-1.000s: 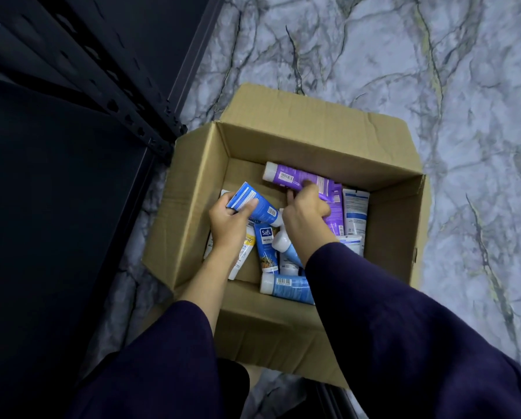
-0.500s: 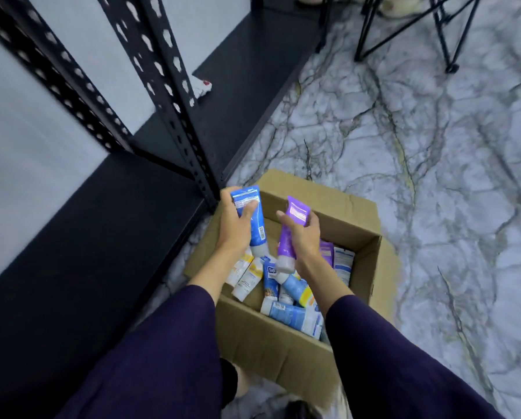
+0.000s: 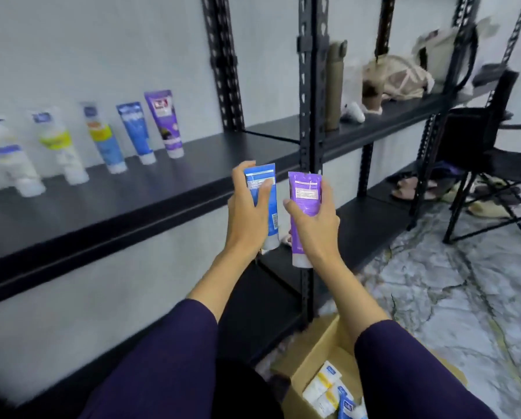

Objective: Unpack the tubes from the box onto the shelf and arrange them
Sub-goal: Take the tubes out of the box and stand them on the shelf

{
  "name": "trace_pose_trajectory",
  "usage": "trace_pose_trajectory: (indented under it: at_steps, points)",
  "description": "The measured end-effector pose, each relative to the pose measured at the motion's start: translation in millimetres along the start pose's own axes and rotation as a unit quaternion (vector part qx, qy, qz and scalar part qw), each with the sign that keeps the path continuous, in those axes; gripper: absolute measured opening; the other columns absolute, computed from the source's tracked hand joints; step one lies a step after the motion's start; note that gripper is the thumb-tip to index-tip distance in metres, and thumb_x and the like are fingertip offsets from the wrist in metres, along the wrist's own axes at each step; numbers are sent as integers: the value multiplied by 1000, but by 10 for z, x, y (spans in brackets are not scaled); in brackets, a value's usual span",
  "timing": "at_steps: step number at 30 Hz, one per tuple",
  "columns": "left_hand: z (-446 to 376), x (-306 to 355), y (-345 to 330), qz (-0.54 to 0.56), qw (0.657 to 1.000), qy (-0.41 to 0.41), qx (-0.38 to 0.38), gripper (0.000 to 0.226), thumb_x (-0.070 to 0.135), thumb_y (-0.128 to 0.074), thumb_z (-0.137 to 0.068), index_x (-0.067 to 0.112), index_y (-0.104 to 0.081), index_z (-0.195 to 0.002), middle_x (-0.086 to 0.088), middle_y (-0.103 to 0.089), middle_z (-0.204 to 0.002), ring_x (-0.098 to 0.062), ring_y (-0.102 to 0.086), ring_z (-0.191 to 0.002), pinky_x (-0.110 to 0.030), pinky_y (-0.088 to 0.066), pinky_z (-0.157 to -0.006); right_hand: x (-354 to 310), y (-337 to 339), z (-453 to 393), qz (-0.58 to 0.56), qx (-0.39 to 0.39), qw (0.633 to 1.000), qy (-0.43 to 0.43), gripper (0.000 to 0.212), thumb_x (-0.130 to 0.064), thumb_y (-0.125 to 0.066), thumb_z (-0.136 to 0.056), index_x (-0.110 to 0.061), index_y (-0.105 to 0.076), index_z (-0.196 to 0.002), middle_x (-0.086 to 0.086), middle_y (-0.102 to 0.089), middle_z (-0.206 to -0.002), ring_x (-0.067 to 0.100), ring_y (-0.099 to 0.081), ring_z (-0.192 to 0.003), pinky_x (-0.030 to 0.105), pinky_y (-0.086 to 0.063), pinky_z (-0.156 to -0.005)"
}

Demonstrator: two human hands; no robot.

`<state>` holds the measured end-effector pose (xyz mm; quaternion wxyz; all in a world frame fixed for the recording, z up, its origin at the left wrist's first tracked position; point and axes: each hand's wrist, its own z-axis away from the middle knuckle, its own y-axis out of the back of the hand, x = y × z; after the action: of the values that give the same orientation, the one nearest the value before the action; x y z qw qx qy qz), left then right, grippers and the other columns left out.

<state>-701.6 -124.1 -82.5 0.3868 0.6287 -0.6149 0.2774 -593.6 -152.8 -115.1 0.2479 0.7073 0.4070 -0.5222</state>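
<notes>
A blue tube (image 3: 265, 201) is gripped in the left hand (image 3: 247, 213) and a purple tube (image 3: 304, 213) in the right hand (image 3: 313, 225); both are held upright, cap down, side by side just in front of the shelf (image 3: 192, 176) edge, with fingers wrapped round each body. A row of tubes (image 3: 101, 140) is already stood on its caps along the wall, ending in a blue one and a purple one at the right. More tubes are left in the box (image 3: 322, 352) on the floor below. The step is judged best done by setting each tube down cap first to the right of the row, in line and evenly spaced. Each should be released only once it is settled, since a tube on its cap is likely tipped by a nudge.
</notes>
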Motion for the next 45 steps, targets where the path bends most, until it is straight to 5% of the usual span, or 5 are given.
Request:
trace_pose_trajectory:
  at_steps: [3, 7, 24, 38, 45]
  points:
    - [-312, 366, 587, -29, 996, -42, 71, 26, 28, -52, -97, 30, -41, -121, 9, -63, -101, -6, -65, -83, -17, -54, -70, -463, -553, -149, -35, -47, 997, 53, 59, -32, -67, -80, -40, -39, -131, -14, -64, -95, 14, -64, -85, 42, -57, -81]
    - [-620, 621, 1322, -49, 987, -67, 136, 26, 24, -56, -95, 30, -43, -117, 11, -63, -102, -6, -66, -88, -27, -56, -76, -973, -1245, -268, -57, -105, 988, 97, 66, -34, -69, -83, -29, -36, -140, -10, -60, -109, 0, -58, -93, 2, -47, -67]
    - [-766, 37, 2360, -166, 973, 12, 157, 48, 16, -67, -87, 25, -39, -124, 11, -58, -112, -1, -58, -99, -3, -46, -67, -742, -2430, -240, -8, -223, 964, 144, 80, -41, -62, -87, -28, -10, -147, 1, -36, -141, 17, -42, -126, 42, -45, -102]
    - [-365, 31, 3262, -324, 921, 125, 175, 41, 4, -62, -89, 13, -36, -120, -3, -51, -116, -12, -52, -102, -5, -41, -57, -932, -2976, 253, 97, -362, 920, 111, 52, -25, -77, -77, -10, -46, -117, -1, -54, -109, 11, -52, -99, 9, -40, -67]
    - [64, 203, 4428, -377, 863, 201, 268, 42, 6, -62, -89, 3, -38, -124, -16, -55, -126, -23, -55, -110, -25, -40, -82, -1120, -3854, 909, 81, -458, 877, 116, 59, -16, -80, -74, -7, -45, -122, 9, -60, -114, 14, -56, -94, 3, -41, -58]
